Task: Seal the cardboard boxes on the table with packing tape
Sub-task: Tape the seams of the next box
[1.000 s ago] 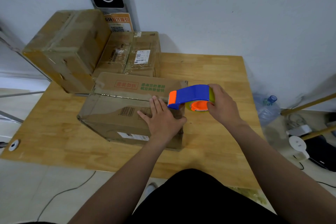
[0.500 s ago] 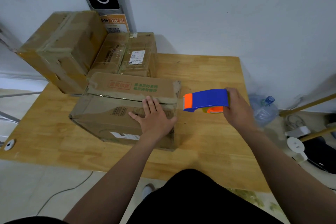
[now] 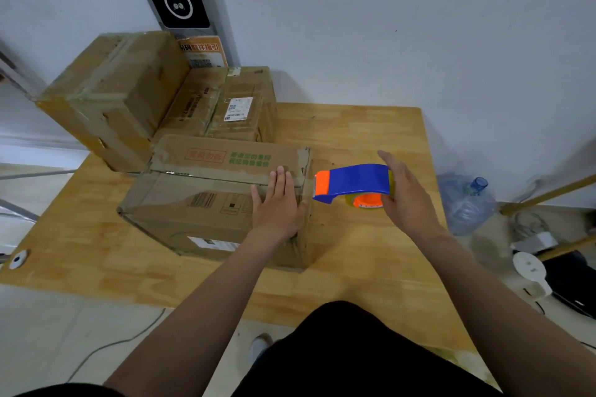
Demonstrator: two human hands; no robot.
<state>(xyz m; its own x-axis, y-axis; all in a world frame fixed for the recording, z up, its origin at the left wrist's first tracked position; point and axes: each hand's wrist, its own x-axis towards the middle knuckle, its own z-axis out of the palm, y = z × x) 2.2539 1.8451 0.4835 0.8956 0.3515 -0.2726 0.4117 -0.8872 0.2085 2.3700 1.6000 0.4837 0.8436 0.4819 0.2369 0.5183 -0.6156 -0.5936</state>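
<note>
A cardboard box [image 3: 193, 213] lies in the middle of the wooden table [image 3: 371, 267], its far flap printed in red and green. My left hand [image 3: 277, 203] presses flat on the box's top near its right end. Just right of the box, a blue and orange tape dispenser [image 3: 351, 182] with a yellowish tape roll sits low over the table. My right hand [image 3: 406, 193] is on its rear end, thumb by the roll and fingers stretched out over the blue top in a loose hold.
Two more taped boxes stand at the back left: a large tilted one [image 3: 109, 97] and a flatter one [image 3: 222, 106] with a white label. On the floor to the right are a water jug [image 3: 467, 203] and a white device [image 3: 529, 271] with cables.
My right hand carried the dispenser off the box's right end, rightward and down toward the table, and its fingers have loosened. My left hand stayed flat on the box.
</note>
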